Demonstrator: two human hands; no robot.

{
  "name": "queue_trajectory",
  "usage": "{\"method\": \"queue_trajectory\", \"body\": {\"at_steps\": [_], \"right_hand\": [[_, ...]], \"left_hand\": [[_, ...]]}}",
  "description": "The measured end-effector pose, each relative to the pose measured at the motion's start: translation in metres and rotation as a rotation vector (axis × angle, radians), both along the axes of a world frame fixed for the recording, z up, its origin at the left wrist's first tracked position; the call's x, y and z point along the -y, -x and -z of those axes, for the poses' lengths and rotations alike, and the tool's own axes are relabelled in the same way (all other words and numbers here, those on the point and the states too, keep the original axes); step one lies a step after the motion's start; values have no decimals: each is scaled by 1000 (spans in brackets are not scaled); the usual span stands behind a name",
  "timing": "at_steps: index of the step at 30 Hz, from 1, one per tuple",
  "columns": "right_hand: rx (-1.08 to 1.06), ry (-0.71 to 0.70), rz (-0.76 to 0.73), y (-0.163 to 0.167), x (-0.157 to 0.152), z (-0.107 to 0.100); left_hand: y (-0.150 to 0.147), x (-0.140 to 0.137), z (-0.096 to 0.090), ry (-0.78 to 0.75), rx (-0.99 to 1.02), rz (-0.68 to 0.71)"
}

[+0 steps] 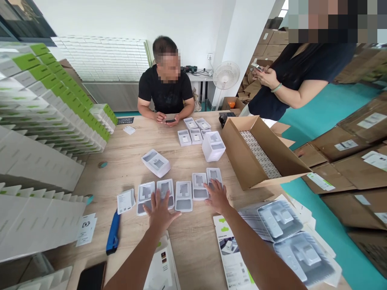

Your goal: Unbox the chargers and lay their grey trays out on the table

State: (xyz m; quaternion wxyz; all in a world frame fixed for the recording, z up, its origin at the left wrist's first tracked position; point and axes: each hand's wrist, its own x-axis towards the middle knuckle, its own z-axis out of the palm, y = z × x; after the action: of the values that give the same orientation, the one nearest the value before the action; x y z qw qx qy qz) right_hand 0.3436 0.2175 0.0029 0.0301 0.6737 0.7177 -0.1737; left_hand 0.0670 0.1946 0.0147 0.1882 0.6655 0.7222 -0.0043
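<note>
A row of several white plastic insert trays lies across the table in front of me. My left hand (161,211) is open with fingers spread, its fingertips on the second tray from the left (165,186). Left of that is the leftmost tray (146,190); the middle tray (184,196) lies between my hands. My right hand (217,196) is also open, its fingers at the two right-hand trays, the inner tray (198,181) and the outer tray (214,173). Beyond the row are a leaning stack of trays (156,163) and a taller tray stack (213,147).
An open carton (238,161) stands right, near filled blister packs (302,257) and a printed box (225,241). Leftward are leaflets (125,201), a blue tool (113,233), a phone (91,277) and stacked white-green boxes (54,92). Two people (165,94) (290,76) are across the table.
</note>
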Motion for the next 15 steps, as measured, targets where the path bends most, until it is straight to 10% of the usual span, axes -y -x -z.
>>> {"method": "queue_trajectory", "body": {"at_steps": [8,13,15], "right_hand": [[-5,-30,-34,5,-14,-17],[-322,-89,50,29,43,-28],[-668,85,108,49,89,-27]], "left_hand": [[-3,-22,-13,-107,191,-8],[55,51,-34,-94,389,-223],[78,98,-38,-12,474,-401]]}}
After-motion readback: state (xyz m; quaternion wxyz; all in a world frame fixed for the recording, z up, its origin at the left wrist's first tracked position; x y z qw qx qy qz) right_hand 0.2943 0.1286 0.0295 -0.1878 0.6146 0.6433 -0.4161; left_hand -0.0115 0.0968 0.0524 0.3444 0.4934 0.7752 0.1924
